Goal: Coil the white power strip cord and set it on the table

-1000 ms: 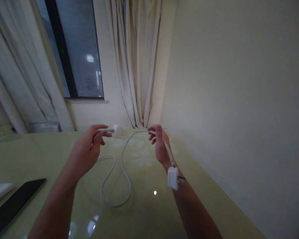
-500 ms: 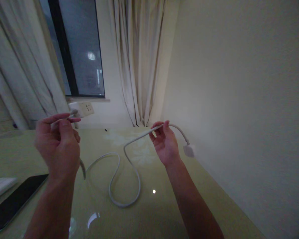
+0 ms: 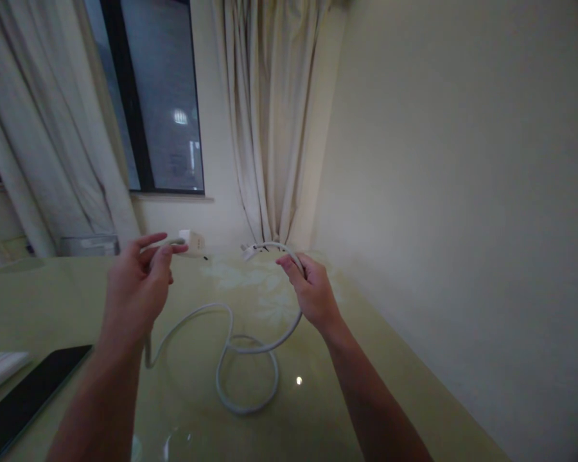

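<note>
My left hand (image 3: 142,279) is closed around the grey-white cord of an extension cord, close to its white socket block (image 3: 192,242), which points to the right. On the other side, my right hand (image 3: 315,289) grips the same cord (image 3: 293,327), with the thumb along it. From that grip the cord arches left to a white plug (image 3: 249,252) with its prongs facing left. Between the hands, the slack cord curls in a loop (image 3: 245,410) on the glossy table (image 3: 356,385). Socket block and plug are held up, apart from each other.
A dark phone (image 3: 33,401) lies at the table's left, with a white flat object (image 3: 2,369) beside it. Curtains (image 3: 274,128) and a window (image 3: 166,96) stand behind. A bare wall (image 3: 462,192) runs along the right edge.
My right hand has turned, swinging the plug from its right side over to the left. My left hand has moved right with the socket block, now lower.
</note>
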Demonstrator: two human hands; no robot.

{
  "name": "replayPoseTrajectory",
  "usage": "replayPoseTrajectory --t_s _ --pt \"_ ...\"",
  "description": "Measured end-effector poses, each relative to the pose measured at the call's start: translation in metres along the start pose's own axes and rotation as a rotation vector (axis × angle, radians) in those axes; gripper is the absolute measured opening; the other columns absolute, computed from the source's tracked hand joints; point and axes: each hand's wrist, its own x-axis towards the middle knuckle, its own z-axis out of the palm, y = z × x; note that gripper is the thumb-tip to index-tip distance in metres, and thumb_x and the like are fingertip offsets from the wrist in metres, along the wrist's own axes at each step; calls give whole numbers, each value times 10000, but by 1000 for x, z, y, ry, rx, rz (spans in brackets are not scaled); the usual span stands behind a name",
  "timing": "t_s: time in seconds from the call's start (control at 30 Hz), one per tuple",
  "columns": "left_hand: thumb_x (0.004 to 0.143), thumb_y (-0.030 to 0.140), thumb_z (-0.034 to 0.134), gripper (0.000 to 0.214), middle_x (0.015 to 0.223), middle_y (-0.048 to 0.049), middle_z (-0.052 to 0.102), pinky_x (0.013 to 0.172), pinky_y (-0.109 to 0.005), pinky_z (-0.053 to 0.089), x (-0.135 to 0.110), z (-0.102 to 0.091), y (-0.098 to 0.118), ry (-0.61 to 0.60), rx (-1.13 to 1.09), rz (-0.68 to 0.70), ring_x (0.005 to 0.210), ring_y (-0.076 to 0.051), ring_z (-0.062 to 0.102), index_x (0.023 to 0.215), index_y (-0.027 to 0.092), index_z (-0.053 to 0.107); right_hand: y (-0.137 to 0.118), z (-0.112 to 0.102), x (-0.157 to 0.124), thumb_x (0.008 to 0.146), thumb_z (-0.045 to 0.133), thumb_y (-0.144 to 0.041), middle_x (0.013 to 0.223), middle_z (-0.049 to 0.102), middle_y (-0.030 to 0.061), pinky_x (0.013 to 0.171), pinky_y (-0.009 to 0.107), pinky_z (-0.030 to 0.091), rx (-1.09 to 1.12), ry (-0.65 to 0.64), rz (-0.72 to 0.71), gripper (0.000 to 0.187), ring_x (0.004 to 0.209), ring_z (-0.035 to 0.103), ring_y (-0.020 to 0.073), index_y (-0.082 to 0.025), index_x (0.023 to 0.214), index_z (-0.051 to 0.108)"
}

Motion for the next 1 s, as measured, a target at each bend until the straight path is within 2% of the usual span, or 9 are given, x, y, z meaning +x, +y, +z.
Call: replayPoseTrajectory --t_s 0.07,0.17,0.27,0.37,0.5,0.6,0.77,0.93,1.0 --pt "975 358 603 373 1042 -67 827 525 -227 455 -3 1 2 -24 137 56 537 -106 533 1296 176 655 -3 0 -1 999 618 -545 631 425 -57 536 245 291 2 37 -16 411 581 384 98 -174 848 707" --pt "967 413 608 362 963 -48 828 500 -234 418 -8 3 8 -48 195 58 524 -114 519 1229 192 724 -7 1 -1 1002 589 -581 561 431 -80 464 230 302 128 47 48 418 480 392 90 -181 944 698" --pt "913 492 670 398 962 -66 826 448 -230 333 -13 6 17 -77 48 9 530 -118 499 1164 198 765 -9 4 -1 986 587 -601 527 472 -96 394 216 281 253 -24 158 434 395 379 85 -187 1080 677" --pt "863 467 738 432 1009 -87 819 444 -211 320 -19 10 21 -94 -160 -3 596 -125 561 1198 195 750 -11 9 -3 953 613 -614 534 452 -110 368 207 204 358 -154 284 463 372 289 63 -183 1110 675" --pt "904 395 711 500 1129 -104 802 495 -219 439 -28 22 21 -271 -261 75 594 -103 558 1364 204 665 -13 21 -10 933 629 -666 572 399 -103 404 211 151 422 -266 321 541 431 227 47 -149 1064 725" --pt "969 412 659 467 1138 -114 798 548 -243 507 -39 36 22 -430 -250 169 588 -102 559 1377 185 652 -14 31 -14 924 597 -747 594 397 -89 423 219 146 459 -311 319 611 450 239 49 -153 984 725" --pt "1001 393 655 333 969 -64 780 628 -233 549 -59 52 31 -478 -215 265 740 -141 679 1257 205 759 -13 43 -15 852 618 -824 539 359 -83 417 225 95 599 -196 444 671 429 210 42 -188 653 531" --pt "1012 348 629 303 1137 -88 728 668 -219 591 -69 62 32 -563 -284 354 924 -172 716 1254 247 782 -14 49 -15 775 794 -703 621 419 -80 433 189 141 963 -168 541 554 478 235 39 -180 786 609" --pt "999 362 643 303 1186 -92 722 595 -209 581 -71 65 31 -602 -328 308 835 -154 717 1241 247 783 -16 48 -16 777 806 -673 645 443 -75 440 182 166 1018 -166 547 521 494 258 44 -180 881 672"
